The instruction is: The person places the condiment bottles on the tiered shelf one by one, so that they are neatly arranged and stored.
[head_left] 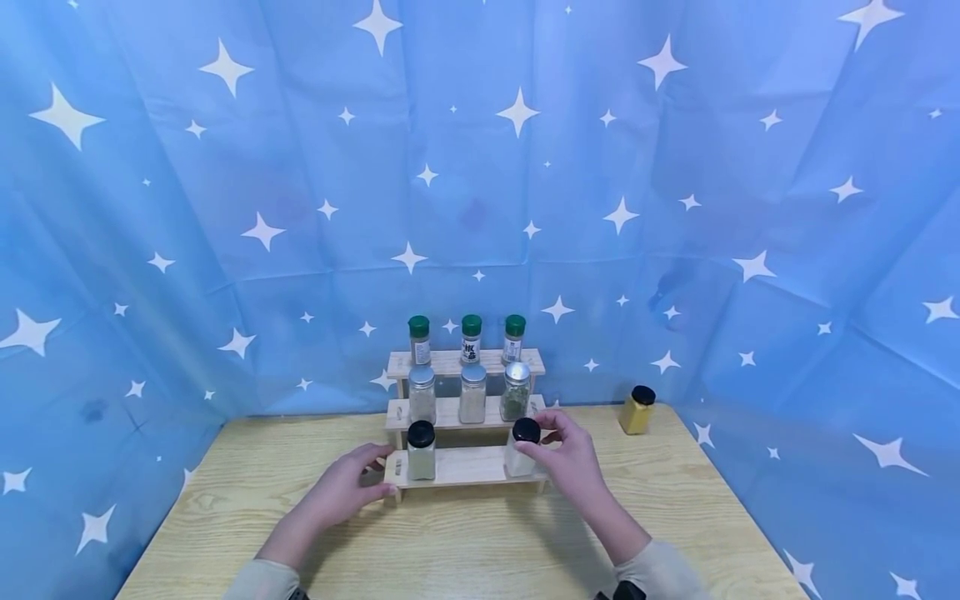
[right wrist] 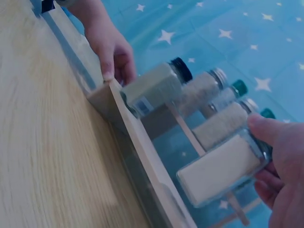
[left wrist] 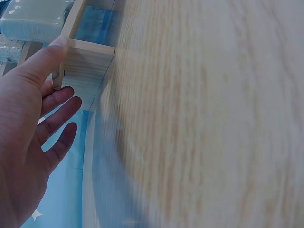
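A three-tier wooden rack (head_left: 471, 467) stands on the table, holding several spice jars. At its left end my left hand (head_left: 348, 487) pinches the bottom shelf, thumb on the near side and forefinger behind, as the left wrist view shows with the shelf end (left wrist: 88, 54). My right hand (head_left: 573, 458) grips a square glass jar (right wrist: 221, 168) of whitish powder near its black lid (head_left: 527, 430), at the right part of the bottom shelf. In the right wrist view this jar looks slightly above the shelf; contact with the wood is unclear. Another black-lidded jar (head_left: 422, 462) stands at the shelf's left.
Three silver-lidded jars, one a jar of green herbs (head_left: 515, 402), line the middle tier. Three green-capped bottles, including a centre bottle (head_left: 470, 343), stand on top. A black-lidded yellow jar (head_left: 636, 417) is at the table's back right. A starry blue curtain (head_left: 480, 208) hangs behind.
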Motion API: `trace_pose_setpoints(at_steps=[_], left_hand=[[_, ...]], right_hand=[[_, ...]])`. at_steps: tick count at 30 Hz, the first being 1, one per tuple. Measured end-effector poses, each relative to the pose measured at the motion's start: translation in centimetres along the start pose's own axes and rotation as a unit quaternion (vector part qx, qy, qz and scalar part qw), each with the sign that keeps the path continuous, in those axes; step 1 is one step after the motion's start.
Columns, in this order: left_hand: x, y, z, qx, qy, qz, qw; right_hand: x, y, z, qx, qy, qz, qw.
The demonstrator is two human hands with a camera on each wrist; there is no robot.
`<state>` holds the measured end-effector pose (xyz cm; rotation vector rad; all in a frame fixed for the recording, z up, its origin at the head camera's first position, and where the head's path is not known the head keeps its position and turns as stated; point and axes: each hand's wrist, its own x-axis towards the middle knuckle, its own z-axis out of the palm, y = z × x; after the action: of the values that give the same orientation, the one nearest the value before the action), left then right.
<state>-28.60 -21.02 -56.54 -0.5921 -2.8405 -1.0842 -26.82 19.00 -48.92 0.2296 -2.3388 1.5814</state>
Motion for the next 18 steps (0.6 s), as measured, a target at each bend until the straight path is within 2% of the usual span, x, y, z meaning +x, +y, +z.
trace_pose_setpoints(at_steps=[8, 18], left_hand=[[0.1, 0.2, -0.2, -0.005, 0.0, -0.004, 1.0], [0.0, 0.2, -0.2, -0.008, -0.002, 0.005, 1.0]], right_hand=[[0.1, -0.4, 2.4, 0.027, -0.021, -0.002, 0.999], [-0.1, -1.2, 5.0, 0.03, -0.031, -0.003, 0.999]])
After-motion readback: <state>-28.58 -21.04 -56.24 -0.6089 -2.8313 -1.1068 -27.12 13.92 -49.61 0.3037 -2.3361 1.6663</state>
